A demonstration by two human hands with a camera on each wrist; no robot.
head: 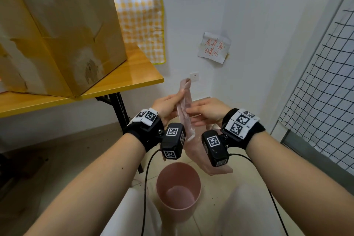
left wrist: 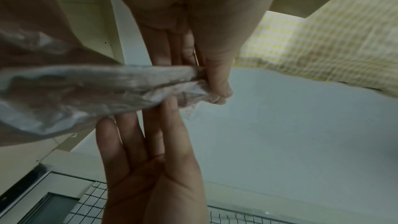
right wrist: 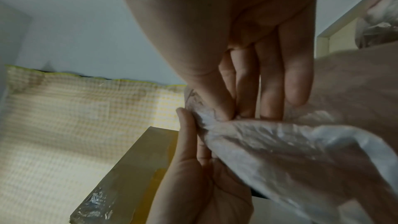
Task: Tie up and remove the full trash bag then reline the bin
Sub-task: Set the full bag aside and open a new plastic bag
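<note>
Directly below, between the knees, stood the pink bin (head: 178, 188), bare inside, not yet relined. Above it hung a fresh pink liner bag (head: 184, 119), still flat and bunched. Left hand (head: 168, 106) pinched the top edge between thumb and fingers; right hand (head: 207, 110) nipped the same edge with thumb and forefinger, other fingers straight. Best rubbed apart there to find the mouth, then spread wide before lowering. Beyond: wooden table (head: 134, 74), cardboard box (head: 57, 30).
</note>
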